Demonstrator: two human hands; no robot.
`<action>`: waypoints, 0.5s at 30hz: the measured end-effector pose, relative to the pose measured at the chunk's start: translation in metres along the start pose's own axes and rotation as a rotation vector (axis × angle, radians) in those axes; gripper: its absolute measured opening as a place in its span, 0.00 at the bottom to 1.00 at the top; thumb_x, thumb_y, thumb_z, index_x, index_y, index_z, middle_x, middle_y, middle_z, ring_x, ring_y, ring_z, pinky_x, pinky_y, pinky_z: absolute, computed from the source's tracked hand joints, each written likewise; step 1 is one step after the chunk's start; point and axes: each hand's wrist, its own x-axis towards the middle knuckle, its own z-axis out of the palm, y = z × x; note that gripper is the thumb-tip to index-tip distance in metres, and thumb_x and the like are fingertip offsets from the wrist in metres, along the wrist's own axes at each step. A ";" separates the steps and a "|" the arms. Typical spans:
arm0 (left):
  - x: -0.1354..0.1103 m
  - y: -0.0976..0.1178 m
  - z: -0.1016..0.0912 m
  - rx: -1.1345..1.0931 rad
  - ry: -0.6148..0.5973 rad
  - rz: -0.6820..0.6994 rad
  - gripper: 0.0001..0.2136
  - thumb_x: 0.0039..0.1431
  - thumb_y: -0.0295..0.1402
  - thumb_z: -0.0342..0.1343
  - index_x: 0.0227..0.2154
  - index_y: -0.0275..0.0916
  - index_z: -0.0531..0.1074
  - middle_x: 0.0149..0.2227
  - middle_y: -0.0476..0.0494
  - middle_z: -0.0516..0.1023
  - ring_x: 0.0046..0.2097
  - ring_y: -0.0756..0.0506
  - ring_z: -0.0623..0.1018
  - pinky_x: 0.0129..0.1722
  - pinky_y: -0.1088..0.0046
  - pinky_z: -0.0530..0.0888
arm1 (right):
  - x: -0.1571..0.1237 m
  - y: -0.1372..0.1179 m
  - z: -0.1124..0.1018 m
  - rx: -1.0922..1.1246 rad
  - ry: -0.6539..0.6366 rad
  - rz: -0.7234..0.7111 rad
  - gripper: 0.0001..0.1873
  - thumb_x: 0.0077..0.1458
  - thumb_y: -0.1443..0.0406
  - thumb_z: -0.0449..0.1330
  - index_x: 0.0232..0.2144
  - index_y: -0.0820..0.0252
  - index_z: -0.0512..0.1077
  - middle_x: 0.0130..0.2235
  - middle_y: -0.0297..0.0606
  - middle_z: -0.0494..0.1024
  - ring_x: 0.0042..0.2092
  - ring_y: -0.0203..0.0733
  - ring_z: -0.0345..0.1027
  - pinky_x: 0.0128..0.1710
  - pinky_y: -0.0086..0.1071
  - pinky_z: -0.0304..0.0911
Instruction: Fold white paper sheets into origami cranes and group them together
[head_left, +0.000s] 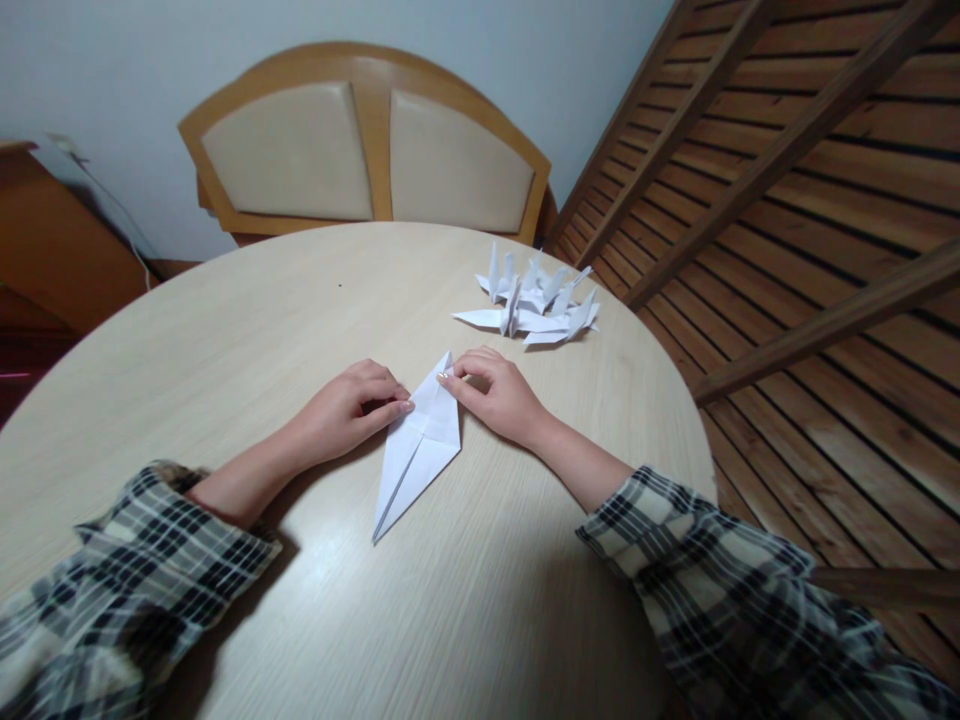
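Note:
A white sheet of paper folded into a long kite shape (pixel 417 450) lies on the round pale wooden table (pixel 225 330), its narrow tip pointing toward me. My left hand (pixel 352 405) is curled, with its fingertips pressing on the paper's left edge. My right hand (pixel 495 390) is curled too, pinching the paper's upper right edge near its top point. Both sleeves are plaid.
Several finished white paper cranes (pixel 536 305) lie in a cluster at the table's far right. A wooden chair with cream pads (pixel 367 150) stands behind the table. Wooden slatted flooring and beams (pixel 810 250) fill the right side.

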 end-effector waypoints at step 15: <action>0.000 0.002 0.000 -0.006 -0.008 -0.008 0.14 0.68 0.41 0.52 0.33 0.39 0.77 0.34 0.43 0.79 0.40 0.42 0.74 0.45 0.63 0.70 | 0.000 -0.002 0.000 0.068 0.047 0.015 0.16 0.61 0.61 0.58 0.22 0.56 0.63 0.27 0.33 0.71 0.34 0.39 0.64 0.41 0.36 0.59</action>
